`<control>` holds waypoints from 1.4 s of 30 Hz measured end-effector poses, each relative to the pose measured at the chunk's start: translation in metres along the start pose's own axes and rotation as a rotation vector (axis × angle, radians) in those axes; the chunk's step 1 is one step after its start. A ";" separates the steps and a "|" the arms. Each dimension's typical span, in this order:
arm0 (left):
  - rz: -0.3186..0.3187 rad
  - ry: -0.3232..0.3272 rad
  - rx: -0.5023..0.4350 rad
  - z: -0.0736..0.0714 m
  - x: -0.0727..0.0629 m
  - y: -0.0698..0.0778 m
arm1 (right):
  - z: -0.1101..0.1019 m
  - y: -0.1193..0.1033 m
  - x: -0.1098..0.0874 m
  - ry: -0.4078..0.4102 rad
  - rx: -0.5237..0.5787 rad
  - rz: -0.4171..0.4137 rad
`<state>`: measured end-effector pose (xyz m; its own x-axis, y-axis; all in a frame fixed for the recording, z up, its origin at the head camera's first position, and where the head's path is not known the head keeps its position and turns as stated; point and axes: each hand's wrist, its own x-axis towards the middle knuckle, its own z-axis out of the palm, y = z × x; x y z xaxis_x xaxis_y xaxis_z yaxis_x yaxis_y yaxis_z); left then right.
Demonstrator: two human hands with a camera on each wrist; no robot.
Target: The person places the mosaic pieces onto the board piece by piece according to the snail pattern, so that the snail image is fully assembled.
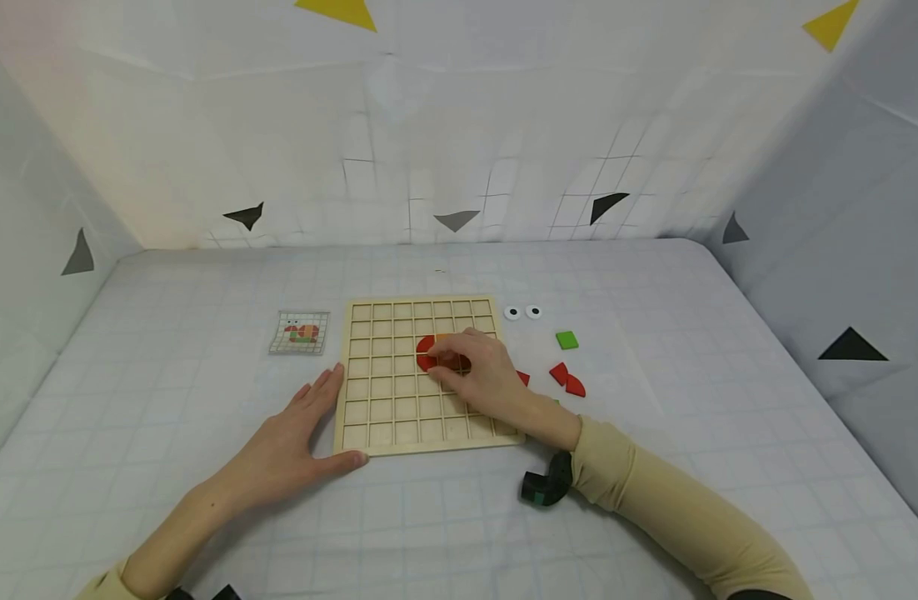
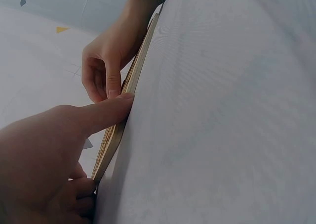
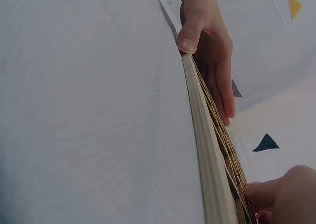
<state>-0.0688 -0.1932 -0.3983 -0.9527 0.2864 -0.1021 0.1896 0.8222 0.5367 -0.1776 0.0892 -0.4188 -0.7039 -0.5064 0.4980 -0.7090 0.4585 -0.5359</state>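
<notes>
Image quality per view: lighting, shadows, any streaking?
Head: bright, diffuse light, soft shadow by the left hand, lines of the gridded board legible. Left wrist: dim, hazy, faint fan-like streaks on the white tabletop. Right wrist: also dim, similar streaks.

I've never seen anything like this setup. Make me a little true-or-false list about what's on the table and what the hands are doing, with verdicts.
1. The left hand touches the wooden grid board. True.
2. The two eye discs lie inside the board's cells. False: they lie on the table, right of the board.
3. The picture card lies to the left of the board. True.
4. A green square tile sits on the picture card. False: it lies on the table, right of the board.
5. The right hand is over the board, at a red tile. True.
</notes>
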 end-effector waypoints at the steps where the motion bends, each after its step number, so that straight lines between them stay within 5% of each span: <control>1: 0.000 0.000 0.000 0.000 0.000 0.000 | 0.000 0.000 0.000 0.002 0.001 0.003; 22: 0.004 0.002 -0.004 0.000 -0.001 0.000 | 0.002 0.001 -0.001 0.013 -0.029 -0.013; 30: 0.003 0.000 -0.019 0.002 0.000 0.000 | -0.016 0.001 0.003 0.097 0.098 -0.048; 35: 0.015 0.006 -0.020 0.004 0.000 -0.001 | -0.051 0.010 0.002 0.101 0.163 0.036; 42: 0.019 0.009 -0.009 0.002 -0.001 -0.001 | -0.089 0.030 -0.032 0.007 0.057 0.237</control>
<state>-0.0674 -0.1940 -0.4003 -0.9511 0.2970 -0.0845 0.2052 0.8124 0.5458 -0.1804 0.1839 -0.3902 -0.8505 -0.3849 0.3583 -0.5208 0.5214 -0.6760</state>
